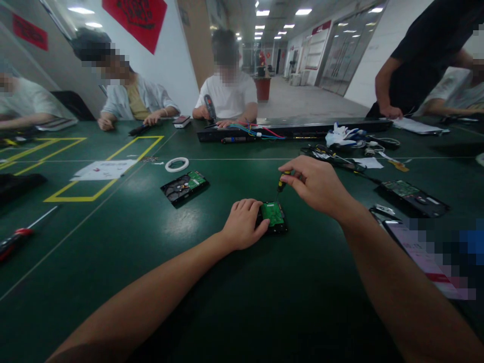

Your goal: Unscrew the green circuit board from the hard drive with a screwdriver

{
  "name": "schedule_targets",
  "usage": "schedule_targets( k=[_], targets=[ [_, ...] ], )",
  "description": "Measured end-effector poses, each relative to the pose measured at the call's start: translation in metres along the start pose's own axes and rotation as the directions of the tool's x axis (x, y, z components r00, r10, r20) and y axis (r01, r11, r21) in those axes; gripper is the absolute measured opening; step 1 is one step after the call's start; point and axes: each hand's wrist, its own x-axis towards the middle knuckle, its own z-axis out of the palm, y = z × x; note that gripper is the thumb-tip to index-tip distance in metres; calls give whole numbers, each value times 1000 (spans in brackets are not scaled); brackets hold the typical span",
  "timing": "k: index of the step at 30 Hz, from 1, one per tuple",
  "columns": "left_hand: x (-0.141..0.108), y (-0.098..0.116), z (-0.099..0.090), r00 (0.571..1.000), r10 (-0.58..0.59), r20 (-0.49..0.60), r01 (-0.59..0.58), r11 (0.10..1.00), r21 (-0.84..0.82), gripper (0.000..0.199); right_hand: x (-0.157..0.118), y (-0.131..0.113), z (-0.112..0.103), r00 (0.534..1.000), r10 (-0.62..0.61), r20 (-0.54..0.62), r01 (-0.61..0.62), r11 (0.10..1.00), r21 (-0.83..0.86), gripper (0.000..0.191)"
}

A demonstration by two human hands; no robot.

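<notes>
A hard drive [274, 216] lies on the green table with its green circuit board facing up. My left hand [245, 225] grips the drive's left side, fingers over the far edge and thumb on the board, covering part of it. Above the board's far right part, my right hand [315, 184] holds a small yellow and black screwdriver [283, 181] by its handle. The screwdriver stands nearly upright, its thin shaft pointing down at the board; whether the tip sits in a screw is too small to tell.
A second hard drive [185, 187] and a tape roll [177, 165] lie to the left. A third drive [413, 197] is at right, near a phone [419, 252]. A red-handled screwdriver [22, 234] lies far left. Across the table, a long black bar [295, 132] lies before a person holding a power driver [209, 108].
</notes>
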Motion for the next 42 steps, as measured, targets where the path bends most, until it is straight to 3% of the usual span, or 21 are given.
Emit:
schedule_targets(
  k=[15,29,42],
  targets=[
    [-1,0,-6,996,61,63,-65,996,55,62,0,4,3,1000,15,-11,-16,999,-43,9],
    [-2,0,-2,999,32,14,-32,999,6,71,-1,3,3,999,33,-24,-35,996,-81,12],
    [0,0,1,1000,-15,-17,14,999,-32,66,-1,4,3,999,18,-28,-20,997,-77,9]
  ],
)
